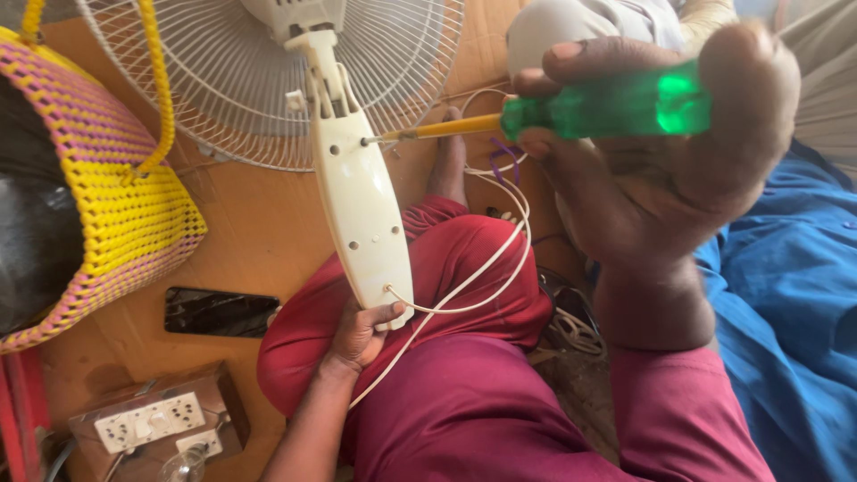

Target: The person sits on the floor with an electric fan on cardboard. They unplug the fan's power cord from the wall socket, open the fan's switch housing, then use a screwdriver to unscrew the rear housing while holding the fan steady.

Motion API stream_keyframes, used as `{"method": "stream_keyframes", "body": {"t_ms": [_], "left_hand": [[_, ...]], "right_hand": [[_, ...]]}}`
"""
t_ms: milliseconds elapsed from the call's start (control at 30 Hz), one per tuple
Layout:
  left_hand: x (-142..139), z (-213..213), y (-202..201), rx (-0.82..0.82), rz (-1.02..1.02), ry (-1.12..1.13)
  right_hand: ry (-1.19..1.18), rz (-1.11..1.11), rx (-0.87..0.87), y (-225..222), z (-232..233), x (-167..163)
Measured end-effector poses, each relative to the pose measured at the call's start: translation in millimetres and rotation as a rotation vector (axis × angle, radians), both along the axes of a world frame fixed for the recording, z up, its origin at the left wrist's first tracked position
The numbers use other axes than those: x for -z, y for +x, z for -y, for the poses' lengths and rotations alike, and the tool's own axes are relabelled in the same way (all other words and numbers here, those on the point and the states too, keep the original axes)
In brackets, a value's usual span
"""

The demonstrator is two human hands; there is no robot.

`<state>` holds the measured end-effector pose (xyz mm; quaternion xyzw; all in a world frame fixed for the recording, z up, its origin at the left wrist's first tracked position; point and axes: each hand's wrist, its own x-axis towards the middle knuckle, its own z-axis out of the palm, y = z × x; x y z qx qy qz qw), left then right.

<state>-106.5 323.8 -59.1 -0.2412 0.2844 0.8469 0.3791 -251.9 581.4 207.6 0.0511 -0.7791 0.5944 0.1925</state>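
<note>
The right hand (661, 178) has its fingers wrapped tight round a green screwdriver (607, 107), tip on the white fan stand (357, 196) at 12 o'clock. The left hand (361, 335) pinches the stand's bottom end; it looks light, stiff and smooth.

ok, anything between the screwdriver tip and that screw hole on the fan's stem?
Nothing visible. The right hand holds the green-handled screwdriver, and its yellow shaft runs clear to the white fan stem, tip at the hole. The white cord loops below, out of the shaft's line. The left hand grips the stem's lower end.
</note>
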Motion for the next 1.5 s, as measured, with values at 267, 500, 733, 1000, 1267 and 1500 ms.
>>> {"method": "stream_keyframes", "body": {"t_ms": [267,500,733,1000,1267,1500], "left_hand": [[8,-1,7,0.001,0.003,-0.088],[20,1,10,-0.006,0.003,-0.058],[22,4,10,0.014,0.050,-0.080],[25,1,10,0.007,0.030,-0.050],[20,1,7,0.032,0.036,-0.044],[20,-1,5,0.051,0.073,-0.076]], "right_hand": [[-0.045,-0.064,0.228,23,11,30],[-0.047,-0.145,-0.056,27,14,12],[0.172,-0.201,-0.140,17,1,3],[-0.155,-0.103,-0.289,-12,-5,14],[-0.249,-0.139,-0.169,-29,-5,47],[0.175,-0.178,0.371,-28,29,31]]}}
